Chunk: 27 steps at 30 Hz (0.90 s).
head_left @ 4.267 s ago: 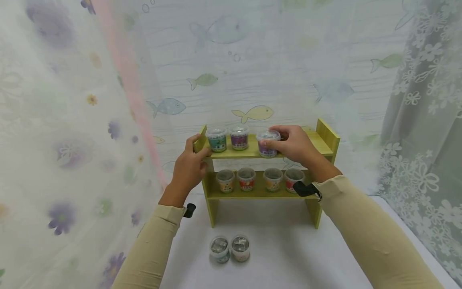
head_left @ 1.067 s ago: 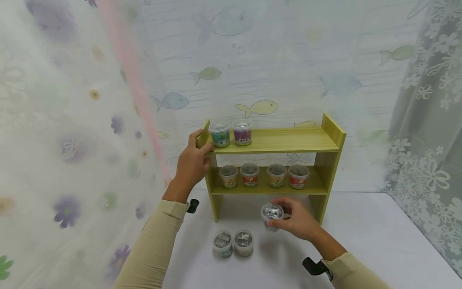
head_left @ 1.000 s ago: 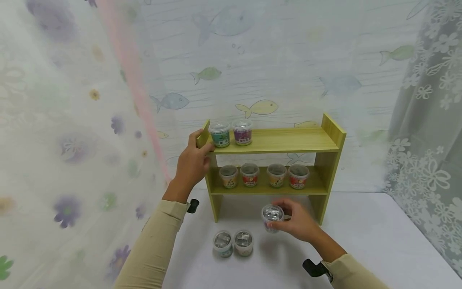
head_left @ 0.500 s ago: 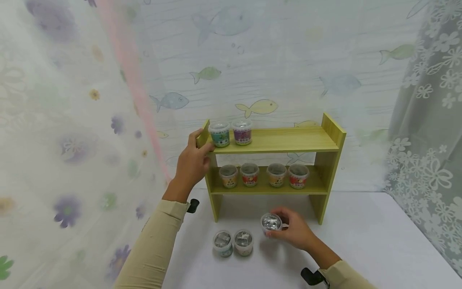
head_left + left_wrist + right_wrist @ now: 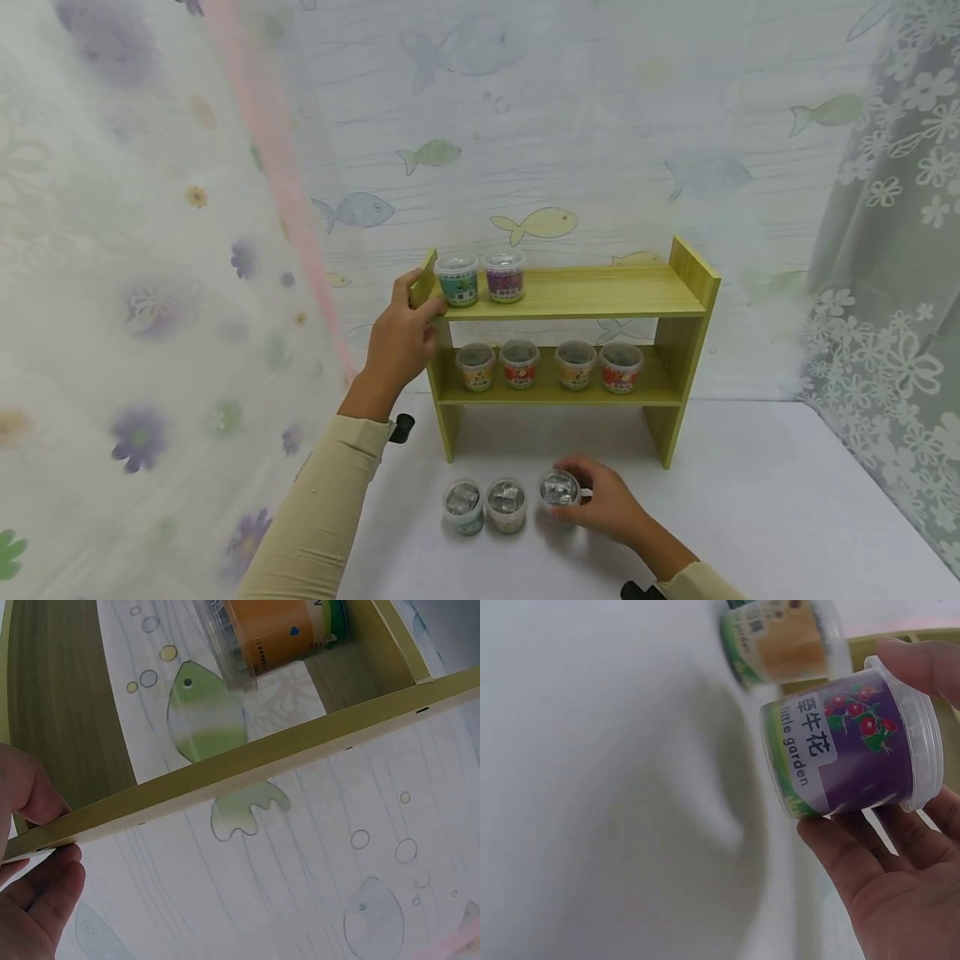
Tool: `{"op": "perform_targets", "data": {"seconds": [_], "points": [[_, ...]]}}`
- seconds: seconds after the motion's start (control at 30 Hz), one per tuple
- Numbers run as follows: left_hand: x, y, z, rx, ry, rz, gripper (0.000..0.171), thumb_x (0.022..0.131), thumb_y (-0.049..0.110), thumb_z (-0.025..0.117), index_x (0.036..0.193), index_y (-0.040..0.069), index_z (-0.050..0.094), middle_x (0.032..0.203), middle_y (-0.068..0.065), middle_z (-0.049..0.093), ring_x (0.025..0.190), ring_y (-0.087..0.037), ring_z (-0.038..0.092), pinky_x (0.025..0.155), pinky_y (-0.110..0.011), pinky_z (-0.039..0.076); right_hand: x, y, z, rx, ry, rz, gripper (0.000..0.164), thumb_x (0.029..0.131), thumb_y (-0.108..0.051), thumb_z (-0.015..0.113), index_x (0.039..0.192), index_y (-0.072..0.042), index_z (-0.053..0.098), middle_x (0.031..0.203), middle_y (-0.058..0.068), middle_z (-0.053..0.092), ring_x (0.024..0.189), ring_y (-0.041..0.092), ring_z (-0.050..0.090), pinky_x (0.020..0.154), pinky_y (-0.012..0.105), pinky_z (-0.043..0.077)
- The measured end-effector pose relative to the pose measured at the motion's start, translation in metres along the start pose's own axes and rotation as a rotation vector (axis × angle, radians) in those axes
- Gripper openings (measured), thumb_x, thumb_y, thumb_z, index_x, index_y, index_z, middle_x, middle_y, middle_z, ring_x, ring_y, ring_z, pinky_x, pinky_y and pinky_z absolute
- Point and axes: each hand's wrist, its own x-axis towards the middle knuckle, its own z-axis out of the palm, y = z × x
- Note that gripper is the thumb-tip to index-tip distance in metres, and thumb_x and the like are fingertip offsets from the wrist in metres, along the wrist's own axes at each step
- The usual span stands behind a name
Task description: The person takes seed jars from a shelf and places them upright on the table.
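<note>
My right hand [image 5: 606, 504] holds a clear-lidded plastic cup [image 5: 559, 489] close over the white table, right of two like cups. In the right wrist view this little garden cup [image 5: 855, 742] has a purple label with red flowers, and the thumb and fingers [image 5: 847, 851] grip it from opposite sides. My left hand [image 5: 397, 342] pinches the upper left side panel of a yellow-green wooden shelf [image 5: 600, 290]. In the left wrist view the thumb and fingers [image 5: 56, 892] lie on both faces of the panel [image 5: 247, 754].
On the top shelf stand a teal cup [image 5: 458, 282] and a purple cup [image 5: 505, 277]. Several orange and red cups [image 5: 576, 367] line the lower shelf. Two cups, one blue-labelled [image 5: 463, 505] and one pale [image 5: 506, 503], stand on the table [image 5: 735, 492] in front.
My right hand has taken the purple cup off the top shelf and lowered it toward the table, level with the two front cups. The left hand stays on the shelf panel.
</note>
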Motion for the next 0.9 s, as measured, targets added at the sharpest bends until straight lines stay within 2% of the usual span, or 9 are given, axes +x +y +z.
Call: {"op": "perform_targets", "data": {"seconds": [0.53,0.77,0.9], "points": [[-0.001,0.001,-0.002,0.000,0.009,0.005,0.029,0.087,-0.002,0.064,0.108,0.018,0.071,0.159,-0.021,0.038,0.074,-0.033,0.064,0.059,-0.044,0.053,-0.002,0.007,0.014,-0.012,-0.004,0.016,0.065,0.074,-0.028,0.095,0.128,-0.013,0.064,0.127,0.005,0.069,0.112,0.023,0.068,0.081,0.027,0.054],[0.000,0.001,-0.003,0.007,0.005,0.001,0.030,0.087,-0.002,0.064,0.109,0.018,0.070,0.159,-0.021,0.037,0.079,-0.035,0.066,0.061,-0.045,0.055,-0.001,0.008,0.016,0.006,-0.023,0.015,0.065,0.075,-0.027,0.094,0.129,-0.010,0.063,0.126,0.007,0.068,0.115,0.026,0.068,0.083,0.029,0.054],[-0.001,0.001,-0.003,0.003,-0.003,-0.004,0.030,0.087,-0.002,0.063,0.109,0.018,0.071,0.159,-0.021,0.037,0.076,-0.035,0.065,0.061,-0.046,0.054,-0.002,0.009,0.017,0.017,-0.025,0.021,0.065,0.075,-0.024,0.094,0.129,-0.009,0.062,0.125,0.008,0.068,0.114,0.025,0.067,0.083,0.028,0.054]]}}
